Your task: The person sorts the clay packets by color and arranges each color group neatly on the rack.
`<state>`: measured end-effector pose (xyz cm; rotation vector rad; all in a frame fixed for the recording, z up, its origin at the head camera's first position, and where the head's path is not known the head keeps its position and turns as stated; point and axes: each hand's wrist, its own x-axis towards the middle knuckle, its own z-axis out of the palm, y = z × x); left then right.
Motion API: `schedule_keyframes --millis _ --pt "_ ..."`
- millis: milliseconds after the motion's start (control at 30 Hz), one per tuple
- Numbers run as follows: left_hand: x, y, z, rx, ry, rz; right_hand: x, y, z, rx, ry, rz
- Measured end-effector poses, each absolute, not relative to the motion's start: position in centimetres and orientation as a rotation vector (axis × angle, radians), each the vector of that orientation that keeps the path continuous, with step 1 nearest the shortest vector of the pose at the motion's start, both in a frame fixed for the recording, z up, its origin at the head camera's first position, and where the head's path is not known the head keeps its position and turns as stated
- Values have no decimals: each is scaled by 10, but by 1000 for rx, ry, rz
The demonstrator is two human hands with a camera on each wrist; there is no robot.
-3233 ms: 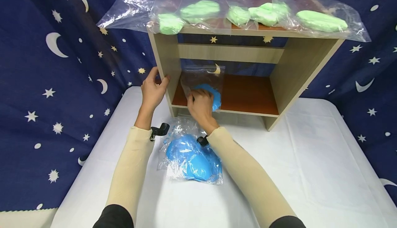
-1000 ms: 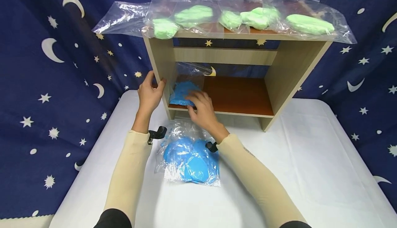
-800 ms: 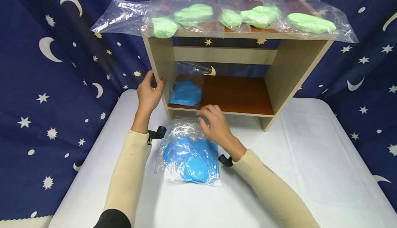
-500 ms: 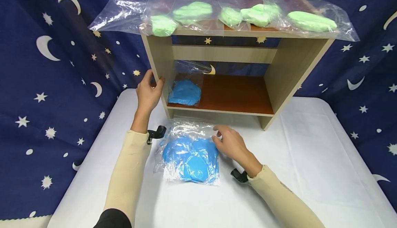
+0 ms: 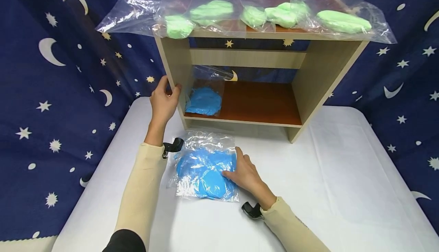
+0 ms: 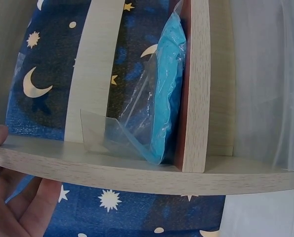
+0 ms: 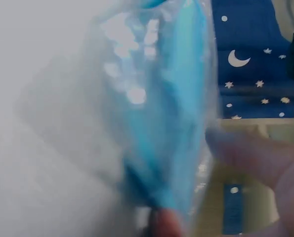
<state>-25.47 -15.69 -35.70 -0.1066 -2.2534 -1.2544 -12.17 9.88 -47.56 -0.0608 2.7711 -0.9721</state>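
Note:
My left hand [image 5: 163, 105] grips the left side panel [image 6: 151, 178] of a small wooden shelf, thumb inside and fingers outside. On the lower board, against that panel, stands a clear zip bag of blue clay [image 5: 204, 101], also in the left wrist view as a blue bag [image 6: 167, 89]. My right hand [image 5: 245, 174] pinches the right edge of the top zip bag of blue clay [image 5: 212, 183] in a pile on the white table. In the blurred right wrist view, thumb [image 7: 250, 153] and a fingertip [image 7: 167, 222] lie on opposite sides of this bag.
Several clear bags of pale green clay [image 5: 212, 11] lie along the shelf's top, overhanging its front. The lower board [image 5: 260, 101] has a brown surface. A white cloth covers the table [image 5: 343, 175], and a blue star-and-moon curtain [image 5: 79, 73] hangs behind.
My right hand put a blue bag on the lower board at the left, let it go, drew back and took hold of a bag in the pile. My left hand stayed on the panel.

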Motion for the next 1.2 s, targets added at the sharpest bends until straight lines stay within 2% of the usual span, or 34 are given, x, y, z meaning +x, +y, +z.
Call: schedule_keyframes --millis 433,767,1200 --pt "-253 -158 -359 -131 -2269 -1297 -131 96 -488 118 2769 -1155" --pt "-253 -158 -359 -129 -2274 -1299 -134 103 -489 81 2672 -1310" --pt "-254 -160 -356 -114 -2277 -1256 -141 111 -475 50 2867 -897"
